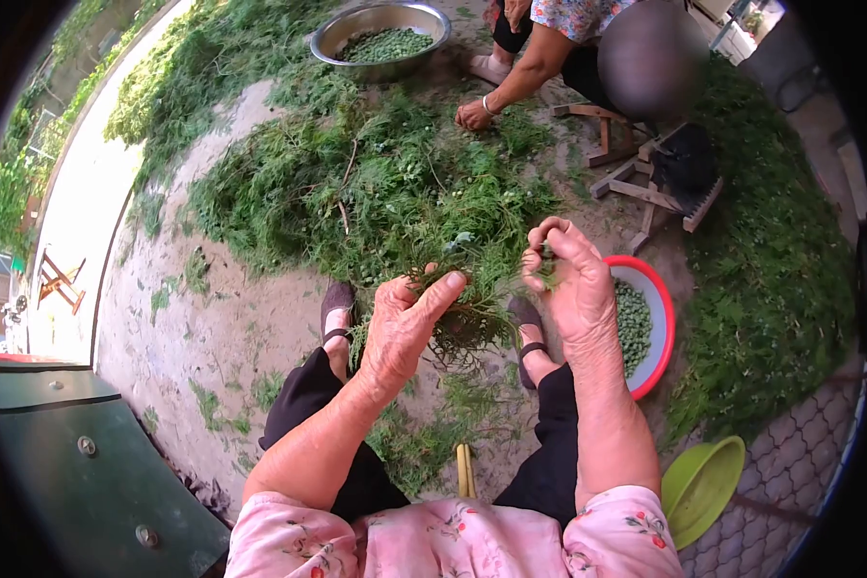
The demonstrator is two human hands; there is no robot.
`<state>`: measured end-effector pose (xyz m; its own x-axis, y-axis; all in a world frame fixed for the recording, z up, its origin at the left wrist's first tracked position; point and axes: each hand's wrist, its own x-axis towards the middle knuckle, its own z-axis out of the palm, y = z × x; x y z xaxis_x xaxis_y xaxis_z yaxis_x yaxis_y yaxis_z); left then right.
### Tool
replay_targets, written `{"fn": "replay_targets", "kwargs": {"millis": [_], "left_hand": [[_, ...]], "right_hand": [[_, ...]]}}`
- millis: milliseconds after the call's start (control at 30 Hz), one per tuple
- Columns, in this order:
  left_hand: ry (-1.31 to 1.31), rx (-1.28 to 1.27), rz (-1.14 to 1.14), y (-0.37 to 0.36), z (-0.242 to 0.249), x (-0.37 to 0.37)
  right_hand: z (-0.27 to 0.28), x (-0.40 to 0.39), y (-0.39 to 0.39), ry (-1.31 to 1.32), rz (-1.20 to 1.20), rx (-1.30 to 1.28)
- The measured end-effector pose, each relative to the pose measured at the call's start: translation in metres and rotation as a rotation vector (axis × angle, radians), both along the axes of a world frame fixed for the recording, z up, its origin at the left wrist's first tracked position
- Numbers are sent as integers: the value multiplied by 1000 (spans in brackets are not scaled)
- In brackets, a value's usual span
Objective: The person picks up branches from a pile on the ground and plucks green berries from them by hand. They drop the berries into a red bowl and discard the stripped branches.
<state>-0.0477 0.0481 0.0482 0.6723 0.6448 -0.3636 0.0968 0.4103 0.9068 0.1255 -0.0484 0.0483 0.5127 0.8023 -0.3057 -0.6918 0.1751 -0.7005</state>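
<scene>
My left hand (407, 323) is closed around a leafy evergreen sprig (467, 323), its thumb laid over the stems. The sprig spreads rightward from my fist, above the ground between my feet. Just right of it, my right hand (576, 279) is raised palm up with curled fingers, pinching small green cones (546, 258); how many they are I cannot make out. Beneath my right wrist stands a red-rimmed basin (667, 328), partly hidden by the forearm, with many small green cones (632, 328) inside.
A heap of evergreen branches (356, 193) lies ahead, more cuttings (761, 289) at right. Another person's hand (474, 115) reaches into the heap. A metal basin (323, 43) of green cones stands at the back. Wooden stools (645, 193) and a yellow-green bowl (703, 491) are at right.
</scene>
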Motion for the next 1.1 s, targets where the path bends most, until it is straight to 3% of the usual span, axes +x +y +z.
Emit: {"fn": "replay_targets", "kwargs": {"millis": [67,133,200,333,533,700,767,867,900,967,1067,1100], "left_hand": [[-18,76,-57,0,6,0],[-13,76,-65,-2,8,1],[-9,77,-75,-3,10,1],[-70,53,-144,-4,10,0],[3,31,-122,-4,9,-1],[0,-9,-42,-5,6,1],[-26,-98,-76,-2,6,-1],[-43,-182,-80,-1,14,-3],[-42,-182,-80,-1,16,-2],[39,-30,-140,0,19,0],[46,-3,-163,-3,25,-1],[21,-37,-165,-3,23,-1]], "right_hand": [[-8,8,-2,39,-19,163],[-1,7,-1,-37,-49,30],[5,1,1,-371,132,-240],[6,-12,3,-447,261,-63],[7,-27,4,-831,142,-215],[15,-26,3,-787,157,-184],[3,-26,6,-996,138,-59],[3,-27,3,-1009,177,-110],[8,-30,1,-784,204,-158],[8,-32,2,-742,172,-206],[9,-35,3,-766,102,-243],[11,-35,2,-442,124,-213]]}}
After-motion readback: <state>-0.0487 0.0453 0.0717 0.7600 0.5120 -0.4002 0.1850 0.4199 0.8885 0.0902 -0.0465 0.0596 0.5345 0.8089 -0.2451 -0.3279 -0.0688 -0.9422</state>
